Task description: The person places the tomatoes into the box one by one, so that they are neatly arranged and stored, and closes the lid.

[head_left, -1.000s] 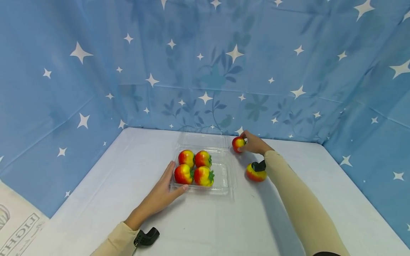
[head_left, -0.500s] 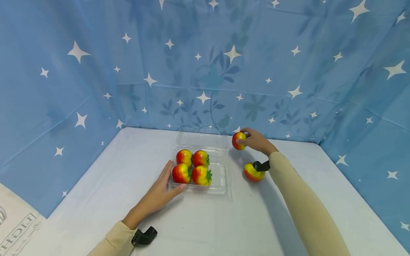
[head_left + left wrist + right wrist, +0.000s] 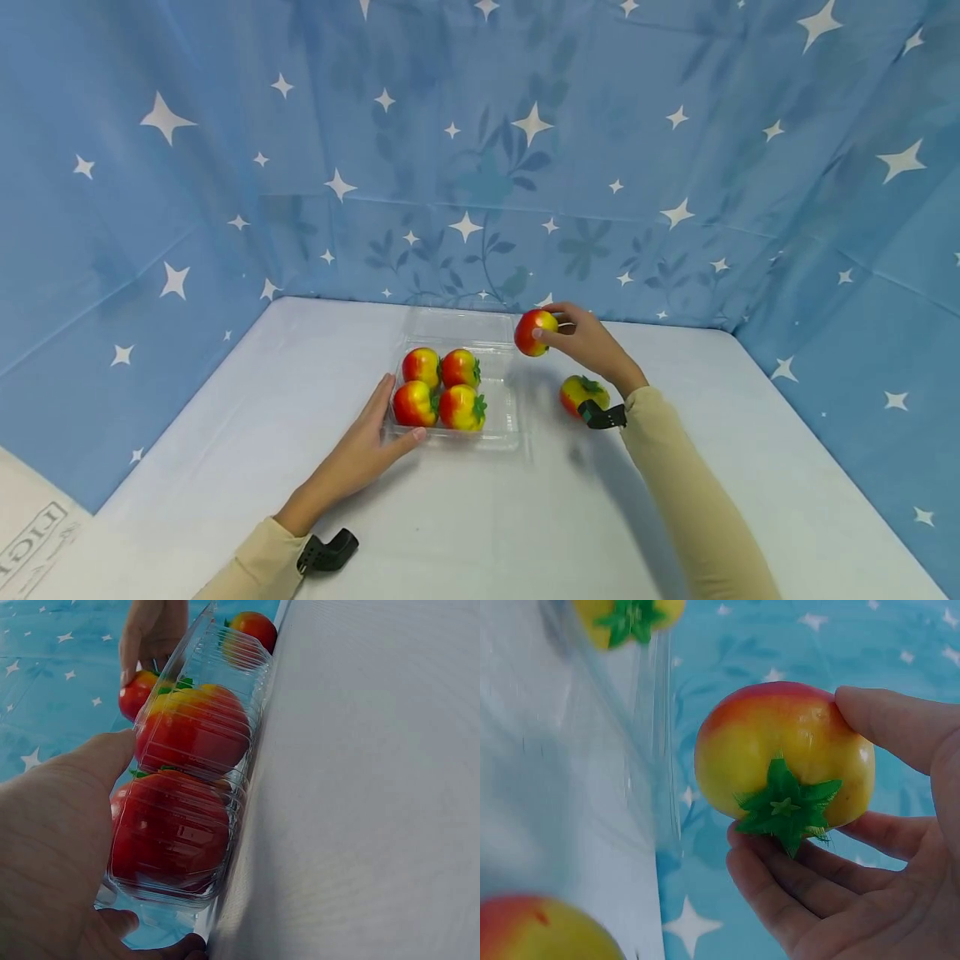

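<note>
A blue starred curtain [image 3: 480,167] backs the white desk [image 3: 450,533]. Upon it, a clear plastic clamshell [image 3: 501,404], lid laid back, holds four model fruits [image 3: 459,408] at left; its right part is bare. Your left hand [image 3: 360,454] touches its left end, fingers extended. Your right hand [image 3: 592,343] grips a fifth fruit [image 3: 528,333], now lifted and nearer the clamshell's right edge than a second ago; its transfer seems under way. A sixth fruit [image 3: 581,393] rests apart at right. The gripped fruit's green calyx [image 3: 787,806] faces your right wrist camera.
</note>
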